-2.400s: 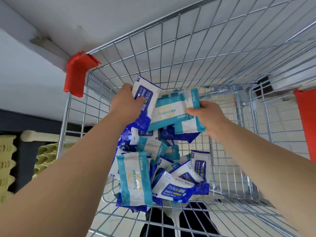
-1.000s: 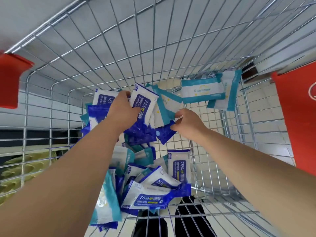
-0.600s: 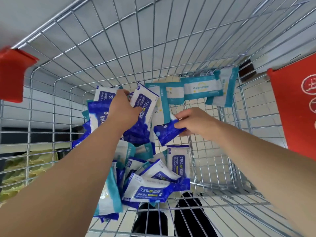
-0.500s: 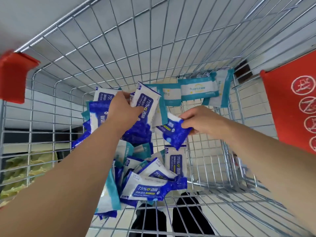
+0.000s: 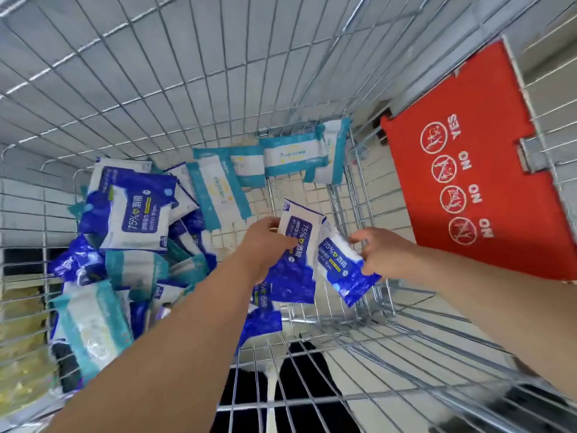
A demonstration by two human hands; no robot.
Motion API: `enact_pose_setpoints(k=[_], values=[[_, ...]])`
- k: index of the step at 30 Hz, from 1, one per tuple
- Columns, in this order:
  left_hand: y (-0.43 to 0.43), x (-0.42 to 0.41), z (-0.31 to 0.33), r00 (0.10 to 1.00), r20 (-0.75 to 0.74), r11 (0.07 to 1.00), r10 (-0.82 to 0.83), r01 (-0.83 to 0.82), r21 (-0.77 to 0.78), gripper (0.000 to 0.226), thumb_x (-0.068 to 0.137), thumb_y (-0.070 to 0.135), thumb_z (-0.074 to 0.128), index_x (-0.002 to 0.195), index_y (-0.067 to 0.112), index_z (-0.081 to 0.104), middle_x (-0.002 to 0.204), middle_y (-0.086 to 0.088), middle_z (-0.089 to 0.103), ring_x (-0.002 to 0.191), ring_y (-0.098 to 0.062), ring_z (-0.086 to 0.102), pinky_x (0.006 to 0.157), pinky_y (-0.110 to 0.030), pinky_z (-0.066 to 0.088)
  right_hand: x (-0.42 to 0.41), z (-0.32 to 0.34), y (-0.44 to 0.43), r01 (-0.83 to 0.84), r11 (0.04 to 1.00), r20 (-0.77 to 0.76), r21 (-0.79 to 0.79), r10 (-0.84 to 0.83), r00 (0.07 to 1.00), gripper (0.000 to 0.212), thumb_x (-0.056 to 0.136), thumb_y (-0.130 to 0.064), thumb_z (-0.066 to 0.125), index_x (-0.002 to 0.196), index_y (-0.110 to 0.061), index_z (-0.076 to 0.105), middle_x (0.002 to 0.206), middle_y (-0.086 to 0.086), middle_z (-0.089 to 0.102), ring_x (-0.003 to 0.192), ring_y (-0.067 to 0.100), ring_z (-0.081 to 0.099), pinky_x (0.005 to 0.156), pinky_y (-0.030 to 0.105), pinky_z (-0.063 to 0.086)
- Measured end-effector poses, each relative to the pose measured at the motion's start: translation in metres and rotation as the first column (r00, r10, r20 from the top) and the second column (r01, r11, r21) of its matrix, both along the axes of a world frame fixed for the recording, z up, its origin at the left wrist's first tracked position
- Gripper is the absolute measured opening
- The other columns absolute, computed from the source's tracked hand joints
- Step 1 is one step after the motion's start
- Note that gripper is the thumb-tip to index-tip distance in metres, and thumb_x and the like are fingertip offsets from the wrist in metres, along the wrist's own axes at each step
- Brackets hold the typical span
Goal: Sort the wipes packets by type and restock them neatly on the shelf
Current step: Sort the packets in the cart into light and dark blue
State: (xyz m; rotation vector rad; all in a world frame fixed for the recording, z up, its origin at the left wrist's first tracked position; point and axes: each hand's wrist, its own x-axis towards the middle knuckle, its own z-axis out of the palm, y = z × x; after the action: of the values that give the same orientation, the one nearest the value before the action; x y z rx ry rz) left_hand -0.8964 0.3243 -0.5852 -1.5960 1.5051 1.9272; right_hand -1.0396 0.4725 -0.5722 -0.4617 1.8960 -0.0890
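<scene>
Both hands now sit right of centre in the frame. Half a second ago my left hand (image 5: 265,245) was up against the mixed pile (image 5: 134,220) on the left side; it has swung away from it and carries its blue stack (image 5: 296,239) along. The fingers are curled tight round that stack with the thumb across the front; it is a few packets, exact count unclear. My right hand (image 5: 387,256) had just pulled one blue packet (image 5: 342,270) out of the heap. It now pinches it by the right edge, thumb on top and fingers underneath, and the packet is tilted and lies just beside the stack, overlapping its right edge. The teal packets (image 5: 290,154) lie in a rough row along the far wall of the cart (image 5: 187,73), upper centre, same as half a second ago. The red flap (image 5: 468,170) is at right, untouched. My read: I'm still sorting, with blues gathered in the left hand and teals parked at the far end. The next move is probably tucking this packet into the stack. Plenty of both types is still jumbled at left, the shelf is not in view and no restocking has started. One risk is the slick stack fanning out as it gets thicker.
</scene>
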Motion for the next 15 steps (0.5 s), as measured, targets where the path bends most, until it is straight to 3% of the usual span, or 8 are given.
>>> enact_pose_setpoints(k=[3,6,8,9,10,12,13,15], values=[[0.019,-0.003,-0.020,0.999,0.046,1.000,0.018,-0.019,0.020,0.039,0.082,-0.005,0.067,0.118,0.007,0.056,0.095,-0.005,0.065,0.080,-0.022,0.063,0.072,-0.038,0.056,0.003,-0.011,0.008,-0.018,1.000,0.006,-0.013,0.018,1.000,0.071,0.078,0.013,0.055,0.141,-0.015,0.039,0.100,0.010,0.059,0.065,0.017,0.056,0.050,0.024,0.047],[0.025,0.000,-0.032,0.995,0.100,1.000,-0.029,0.028,0.011,0.039,0.081,0.002,0.072,0.116,0.008,0.058,0.098,-0.005,0.069,0.079,-0.020,0.065,0.067,-0.034,0.056,0.005,-0.018,0.008,-0.139,0.990,-0.016,-0.005,0.139,0.990,0.052,0.084,0.007,0.052,0.133,-0.007,0.045,0.107,0.012,0.058,0.066,0.015,0.053,0.043,0.016,0.038],[0.025,0.001,-0.033,0.985,0.135,0.994,-0.110,0.111,0.000,0.038,0.079,0.007,0.075,0.113,0.008,0.059,0.101,-0.007,0.069,0.080,-0.020,0.066,0.067,-0.033,0.056,0.007,-0.020,0.007,-0.211,0.976,-0.007,0.043,0.212,0.977,0.027,0.086,0.001,0.053,0.112,-0.002,0.056,0.099,0.014,0.061,0.069,0.021,0.057,0.046,0.020,0.037],[0.026,0.002,-0.033,0.976,0.153,0.987,-0.156,0.160,-0.014,0.037,0.078,0.009,0.077,0.110,0.007,0.059,0.098,-0.007,0.068,0.076,-0.019,0.064,0.064,-0.030,0.056,0.009,-0.020,0.007,-0.232,0.970,-0.010,0.072,0.233,0.972,0.010,0.086,-0.001,0.053,0.095,-0.002,0.058,0.085,0.012,0.060,0.062,0.019,0.054,0.044,0.019,0.034],[0.027,0.002,-0.031,0.962,0.174,0.975,-0.211,0.220,-0.034,0.036,0.077,0.012,0.079,0.106,0.007,0.058,0.091,-0.005,0.065,0.069,-0.017,0.060,0.056,-0.024,0.052,0.009,-0.021,0.007,-0.236,0.968,-0.012,0.087,0.238,0.971,0.009,0.087,-0.003,0.053,0.078,-0.003,0.055,0.070,0.009,0.054,0.054,0.016,0.049,0.041,0.018,0.030],[0.030,0.001,-0.028,0.923,0.215,0.935,-0.320,0.345,-0.087,0.033,0.076,0.018,0.080,0.097,0.006,0.058,0.081,-0.005,0.057,0.059,-0.015,0.050,0.044,-0.018,0.042,0.010,-0.021,0.007,-0.208,0.973,0.001,0.102,0.209,0.978,0.031,0.089,-0.007,0.055,0.060,-0.008,0.043,0.056,0.003,0.043,0.046,0.012,0.040,0.038,0.019,0.027],[0.031,0.001,-0.027,0.902,0.235,0.911,-0.362,0.395,-0.113,0.032,0.076,0.022,0.080,0.093,0.005,0.059,0.078,-0.006,0.056,0.059,-0.016,0.049,0.045,-0.018,0.042,0.009,-0.019,0.007,-0.182,0.979,-0.015,0.089,0.184,0.983,0.036,0.089,-0.009,0.057,0.057,-0.011,0.040,0.054,0.002,0.041,0.046,0.011,0.039,0.039,0.020,0.027],[0.029,-0.001,-0.024,0.858,0.276,0.858,-0.433,0.486,-0.165,0.036,0.079,0.030,0.077,0.095,0.000,0.065,0.087,-0.011,0.062,0.075,-0.022,0.059,0.067,-0.025,0.051,0.005,-0.016,0.004,-0.147,0.988,-0.065,0.051,0.150,0.987,0.037,0.088,-0.014,0.058,0.057,-0.012,0.039,0.056,0.001,0.041,0.048,0.012,0.039,0.042,0.022,0.027]])
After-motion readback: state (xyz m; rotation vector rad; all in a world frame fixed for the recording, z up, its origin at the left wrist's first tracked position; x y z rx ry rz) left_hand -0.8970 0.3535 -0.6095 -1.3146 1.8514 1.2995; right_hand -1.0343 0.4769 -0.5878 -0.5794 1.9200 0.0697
